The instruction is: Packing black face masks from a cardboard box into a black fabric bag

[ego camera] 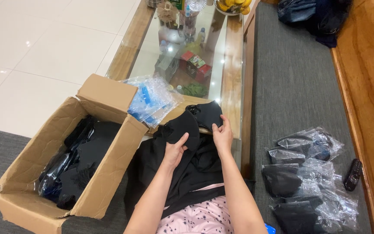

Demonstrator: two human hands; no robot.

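Note:
Both my hands hold a black fabric piece (195, 119), shaped like a face mask, over my lap. My left hand (175, 149) grips its lower left part, thumb on top. My right hand (223, 135) pinches its right edge. Under it a pile of black cloth (187, 173) lies across my lap. An open cardboard box (44, 173) stands to my left with more black pieces in clear bags inside.
A stack of empty clear plastic bags (152, 99) lies on the glass-topped wooden table (232, 65) ahead. Several bagged black pieces (304, 173) rest on the grey cushion at my right, beside a black remote control (353, 174). Dark bags (312, 15) sit farther back.

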